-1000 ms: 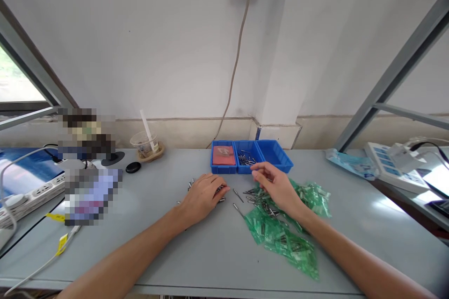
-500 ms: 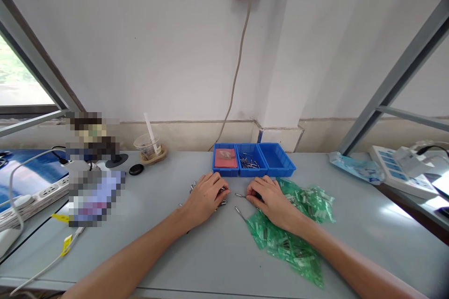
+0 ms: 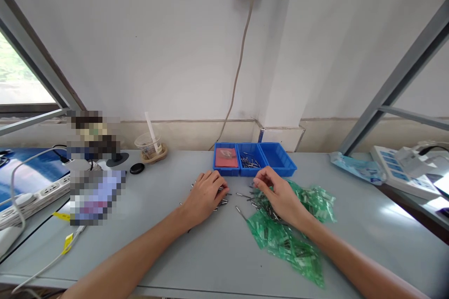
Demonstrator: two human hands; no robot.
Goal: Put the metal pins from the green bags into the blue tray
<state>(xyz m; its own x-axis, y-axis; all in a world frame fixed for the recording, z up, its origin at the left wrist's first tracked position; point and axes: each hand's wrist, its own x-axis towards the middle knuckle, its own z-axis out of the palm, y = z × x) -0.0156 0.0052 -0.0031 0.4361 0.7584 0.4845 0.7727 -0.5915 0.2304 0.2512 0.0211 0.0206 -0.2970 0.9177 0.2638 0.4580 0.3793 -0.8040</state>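
My left hand (image 3: pixel 205 192) rests on the table with curled fingers over a pile of slim metal pins (image 3: pixel 221 203). One thin pin pokes out at its fingertips; the palm hides much of the pile. My right hand (image 3: pixel 277 192) is raised slightly above a second heap of metal pins (image 3: pixel 259 204), thumb and forefinger pinched together. A small dark tip shows by those fingers, too small to make out. Green plastic bags (image 3: pixel 287 243) holding more metal pieces lie under and beside my right wrist. One loose pin (image 3: pixel 241 213) lies between the hands.
Behind the hands stand three joined blue bins: the left bin (image 3: pixel 226 172) holds a pinkish-red packet, the middle bin (image 3: pixel 241 149) metal pins. A plastic cup (image 3: pixel 148 142), a black round lid (image 3: pixel 136 168) and a power strip (image 3: pixel 49 191) are at left. A light-blue packet (image 3: pixel 358 168) lies right.
My right hand has lifted and shifted slightly away from me, uncovering the heap of pins beneath it. My left hand stays over its pile, and a pin tip now shows at its fingers.
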